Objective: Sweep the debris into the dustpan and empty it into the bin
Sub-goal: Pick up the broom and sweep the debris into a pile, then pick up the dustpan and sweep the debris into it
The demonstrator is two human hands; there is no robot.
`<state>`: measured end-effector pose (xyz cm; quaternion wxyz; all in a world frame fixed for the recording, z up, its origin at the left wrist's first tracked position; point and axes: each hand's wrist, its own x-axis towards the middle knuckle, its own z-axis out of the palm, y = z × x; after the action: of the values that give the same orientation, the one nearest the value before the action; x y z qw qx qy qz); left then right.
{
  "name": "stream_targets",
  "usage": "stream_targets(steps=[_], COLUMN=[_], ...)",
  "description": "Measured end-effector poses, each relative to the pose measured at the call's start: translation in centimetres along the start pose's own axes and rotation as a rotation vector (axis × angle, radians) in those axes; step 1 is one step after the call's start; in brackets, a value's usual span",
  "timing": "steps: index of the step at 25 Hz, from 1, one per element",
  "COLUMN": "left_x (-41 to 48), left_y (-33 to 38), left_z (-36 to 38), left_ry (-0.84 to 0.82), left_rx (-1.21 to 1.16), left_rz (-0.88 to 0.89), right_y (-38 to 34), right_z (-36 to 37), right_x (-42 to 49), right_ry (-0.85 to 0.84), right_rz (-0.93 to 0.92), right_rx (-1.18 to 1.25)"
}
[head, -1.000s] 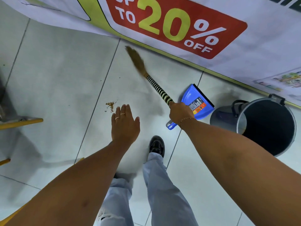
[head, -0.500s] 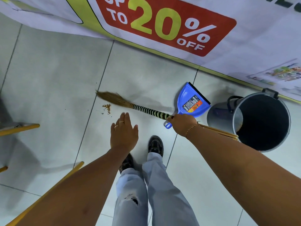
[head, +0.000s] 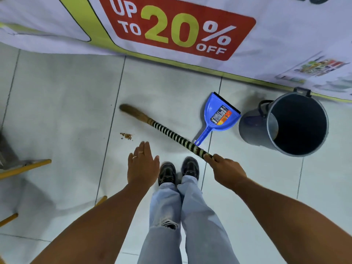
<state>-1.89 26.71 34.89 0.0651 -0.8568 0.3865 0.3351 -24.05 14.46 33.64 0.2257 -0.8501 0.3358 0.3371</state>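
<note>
While beside the debris (head: 126, 136), left hand (head: 142, 166) flat, empty; right-hand fingers (head: 210, 159) clenched round broom (head: 171, 134).

Both forearms are bare, with no sleeves in sight. The left hand (head: 142, 166) wears two thin rings, one silver-toned band and one slimmer gold-toned band, on neighbouring fingers. The right hand (head: 226, 169) shows no jewellery from this angle. The legs are in light blue faded denim jeans (head: 182, 225), with a frayed rip at the left knee. On the feet are black lace-up shoes (head: 179, 173) with a slightly glossy finish.
</note>
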Motion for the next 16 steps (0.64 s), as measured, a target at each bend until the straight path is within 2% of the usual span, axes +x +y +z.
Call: stream_targets(steps=[3, 6, 11, 13, 16], left_x=[0.5, 2.8, 8.2, 10.6, 14.5], left_y=[0.1, 2.0, 9.0, 12.3, 16.9], left_z=[0.3, 1.7, 6.5, 9.0, 13.2], left_ry=[-0.014, -0.034, -0.137, -0.155, -0.172], left_rx=[0.013, 0.065, 0.116, 0.12, 0.109], left_rz=[0.017, 0.051, 0.154, 0.194, 0.208], right_y=[-1.4, -1.2, 4.1, 6.6, 9.6], right_z=[1.3, 2.9, 5.5, 7.3, 10.3], right_x=[-1.0, 0.2, 1.8, 2.8, 6.1], right_ry=[0.148, 0.22, 0.344, 0.417, 0.492], right_rz=[0.19, 0.404, 0.822, 0.958, 1.026], right_rx=[0.268, 0.548, 1.028, 1.137, 1.193])
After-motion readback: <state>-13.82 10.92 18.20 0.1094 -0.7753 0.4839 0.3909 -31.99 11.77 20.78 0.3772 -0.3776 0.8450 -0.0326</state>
